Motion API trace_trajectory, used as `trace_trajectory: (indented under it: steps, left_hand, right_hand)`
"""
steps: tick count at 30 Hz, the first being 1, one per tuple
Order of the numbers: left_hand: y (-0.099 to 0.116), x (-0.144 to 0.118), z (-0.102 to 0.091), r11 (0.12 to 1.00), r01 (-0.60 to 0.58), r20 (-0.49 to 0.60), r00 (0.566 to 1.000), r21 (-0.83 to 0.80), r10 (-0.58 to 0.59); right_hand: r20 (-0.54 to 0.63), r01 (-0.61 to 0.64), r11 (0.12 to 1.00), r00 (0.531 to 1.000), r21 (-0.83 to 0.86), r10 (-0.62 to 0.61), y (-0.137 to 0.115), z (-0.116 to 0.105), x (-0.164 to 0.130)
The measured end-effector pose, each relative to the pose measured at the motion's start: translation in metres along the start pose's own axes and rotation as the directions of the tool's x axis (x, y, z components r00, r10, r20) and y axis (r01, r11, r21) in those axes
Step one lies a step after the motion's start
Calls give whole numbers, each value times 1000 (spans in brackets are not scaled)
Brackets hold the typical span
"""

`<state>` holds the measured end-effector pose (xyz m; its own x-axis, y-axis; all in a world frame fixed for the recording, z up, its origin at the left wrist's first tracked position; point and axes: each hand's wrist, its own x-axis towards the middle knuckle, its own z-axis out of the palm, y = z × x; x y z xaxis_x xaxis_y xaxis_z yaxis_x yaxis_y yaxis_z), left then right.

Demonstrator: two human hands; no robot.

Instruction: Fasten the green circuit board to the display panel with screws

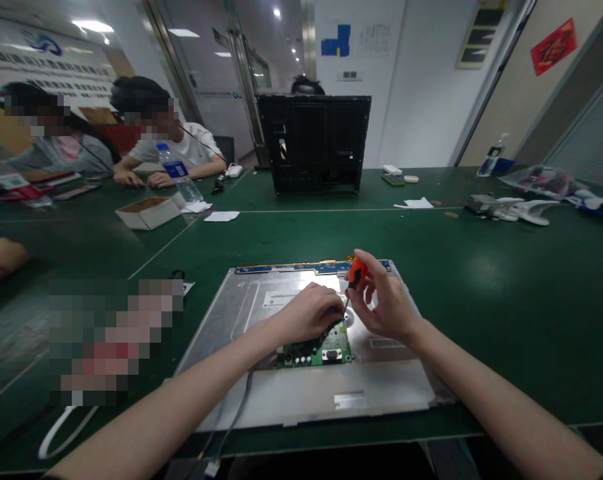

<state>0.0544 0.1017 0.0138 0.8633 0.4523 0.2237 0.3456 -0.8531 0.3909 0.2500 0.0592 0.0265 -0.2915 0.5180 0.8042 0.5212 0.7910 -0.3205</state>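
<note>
Head view: right hand (388,303) grips orange screwdriver (355,275); left hand (308,313) curled, pressing green circuit board (326,349).

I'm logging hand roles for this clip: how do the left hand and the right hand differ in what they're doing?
The right hand pinches an orange-handled screwdriver, tip down; the left hand holds no tool. The left hand rests curled, knuckles up, on the green circuit board; the right hand is raised over it, fingers spread. Both work above the silver panel back.
</note>
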Motion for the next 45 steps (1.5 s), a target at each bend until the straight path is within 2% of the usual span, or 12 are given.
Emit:
trace_trajectory:
  steps: [10, 20, 29, 40, 45]
  left_hand:
    - [-2, -1, 3, 999, 15, -11, 1000, 30, -15]
    - [4, 0, -1, 1000, 18, -9, 1000, 2, -18]
    - [-3, -1, 3, 1000, 6, -14, 1000, 1, -6]
    - [1, -1, 0, 1000, 12, -12, 1000, -4, -12]
    - [0, -1, 1, 1000, 5, -9, 1000, -15, -5]
  right_hand:
    - [-21, 40, 998, 999, -58, -41, 4, 0, 0]
    - [15, 3, 1000, 1000, 1, -3, 1, 0, -1]
    - [-21, 23, 999, 999, -38, -24, 4, 2, -2]
    - [47, -6, 1000, 999, 22, 5, 1, -1, -1]
    - [19, -17, 1000, 1000, 18, 16, 2, 1, -2]
